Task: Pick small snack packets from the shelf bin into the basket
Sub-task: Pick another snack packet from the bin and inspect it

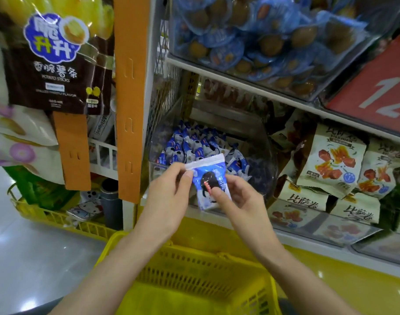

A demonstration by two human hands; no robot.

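Note:
A small blue and white snack packet (pixel 207 178) with a dark round picture is held up in front of the shelf by both hands. My left hand (pixel 169 196) pinches its upper left corner. My right hand (pixel 237 201) grips its lower right side, thumb on the front. Behind it a clear shelf bin (pixel 258 178) holds several more of the same blue and white packets (pixel 190 146). The yellow plastic basket (pixel 194 269) sits directly below my hands, and no packet shows in the part I can see.
Beige snack bags (pixel 335 162) fill the bin to the right. Blue-lidded cups (pixel 251 37) sit in the bin on the upper shelf, beside a red price sign (pixel 376 92). An orange hanging strip (pixel 130 87) with a brown potato-stick bag (pixel 55 62) stands at left.

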